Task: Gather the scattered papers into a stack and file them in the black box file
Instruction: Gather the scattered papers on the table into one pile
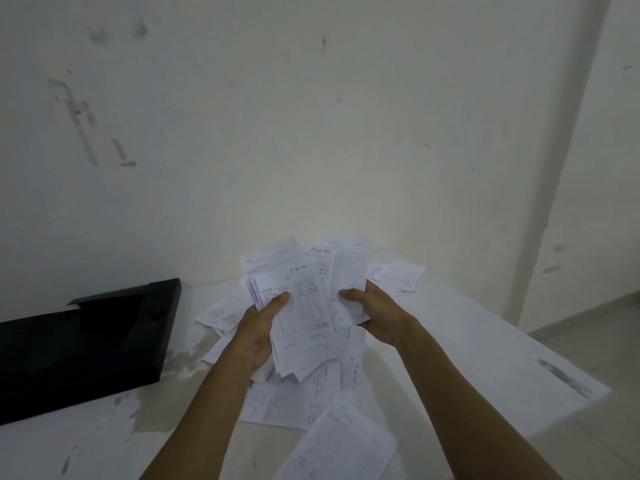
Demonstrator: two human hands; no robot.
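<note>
Gathering step: uneven sheaf of papers [304, 306] at frame centre, gripped by left hand [258, 332] and right hand [375, 315], fingers curled round its sides; loose sheets [346, 441] on surface [485, 341]; squaring next, black box file [86, 341] open at left.

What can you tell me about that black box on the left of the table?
The black box file lies flat on the white table, at its left side by the wall. It looks like matte black card or plastic, with no label showing. It lies open, with a flap raised at its far end, and its dark inside shows no papers that I can make out. Neither hand touches it; the nearest loose sheets lie just to its right.
</note>
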